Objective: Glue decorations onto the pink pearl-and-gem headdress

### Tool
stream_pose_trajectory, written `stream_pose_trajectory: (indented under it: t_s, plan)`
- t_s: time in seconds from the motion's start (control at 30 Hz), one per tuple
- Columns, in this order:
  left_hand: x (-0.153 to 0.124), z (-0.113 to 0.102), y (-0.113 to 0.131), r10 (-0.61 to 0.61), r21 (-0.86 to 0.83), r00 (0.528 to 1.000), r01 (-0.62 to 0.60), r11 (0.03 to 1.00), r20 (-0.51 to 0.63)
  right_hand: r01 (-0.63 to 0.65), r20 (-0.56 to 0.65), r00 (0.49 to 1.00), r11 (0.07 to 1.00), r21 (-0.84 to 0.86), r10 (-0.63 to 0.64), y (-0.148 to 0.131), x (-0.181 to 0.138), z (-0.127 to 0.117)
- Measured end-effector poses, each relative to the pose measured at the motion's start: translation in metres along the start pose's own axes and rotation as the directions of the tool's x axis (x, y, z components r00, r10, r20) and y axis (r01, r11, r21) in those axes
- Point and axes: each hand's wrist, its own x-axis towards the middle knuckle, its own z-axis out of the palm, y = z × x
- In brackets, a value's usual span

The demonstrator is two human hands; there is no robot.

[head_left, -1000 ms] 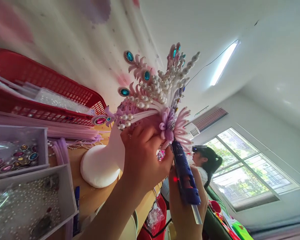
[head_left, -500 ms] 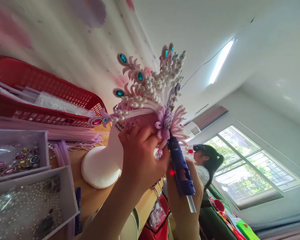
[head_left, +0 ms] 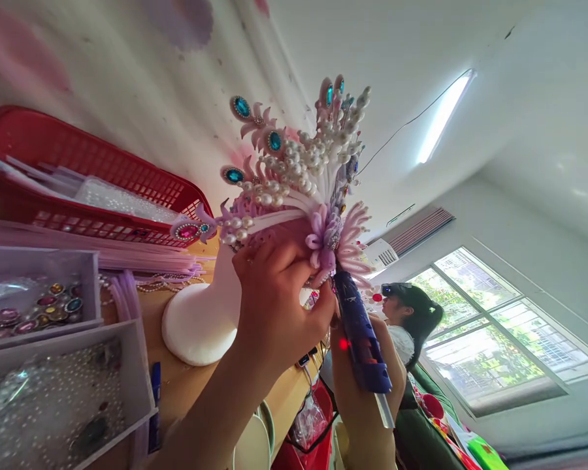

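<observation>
A pink and lilac headdress point(head_left: 298, 163) with white pearls and teal gems sits on a white foam mannequin head point(head_left: 198, 323). My left hand point(head_left: 274, 307) closes its fingers on the lower edge of the headdress, beside a lilac looped flower point(head_left: 322, 235). In my right hand point(head_left: 345, 385) is a dark blue glue gun point(head_left: 357, 326), its tip end against the underside of the flower. A clear glue stick point(head_left: 385, 410) sticks out of the gun's rear. The gun's tip and most of my right fingers are hidden.
At the left stand a red plastic basket point(head_left: 102, 166), a white tray of gems point(head_left: 91, 281) and a white box of beads point(head_left: 144, 378). Lilac strips point(head_left: 142, 258) and a blue pen point(head_left: 155, 405) lie on the table point(head_left: 176, 385). Another person point(head_left: 406, 320) is at the right.
The view has shifted slightly, and the glue gun shows a little lower and further right. Both hands keep their holds.
</observation>
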Motion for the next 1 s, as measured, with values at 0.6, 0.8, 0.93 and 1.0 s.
stream_pose_trajectory:
  t_s: [0.6, 0.8, 0.93, 1.0]
  plan:
    - [-0.0003, -0.0009, 0.0024, -0.031, -0.016, 0.998, 0.032, 0.999, 0.045, -0.007, 0.005, 1.000, 1.000, 0.028, 0.006, 0.0020, -0.0032, 0.0011]
    - [0.0002, -0.0014, 0.0017, -0.026, 0.003, 0.999, 0.026, 1.000, 0.039, -0.006, -0.030, 1.000, 0.998, 0.058, 0.008, 0.0019, -0.0010, 0.0040]
    - [0.0000, -0.0012, 0.0019, -0.021, 0.014, 0.999, 0.020, 1.000, 0.049, -0.024, -0.024, 0.999, 0.998, 0.062, 0.026, 0.0047, -0.0017, 0.0057]
    - [0.0001, -0.0010, 0.0021, -0.020, 0.010, 0.998, 0.020, 1.000, 0.051, -0.028, -0.011, 1.000, 0.998, 0.052, 0.028, 0.0060, -0.0016, 0.0052]
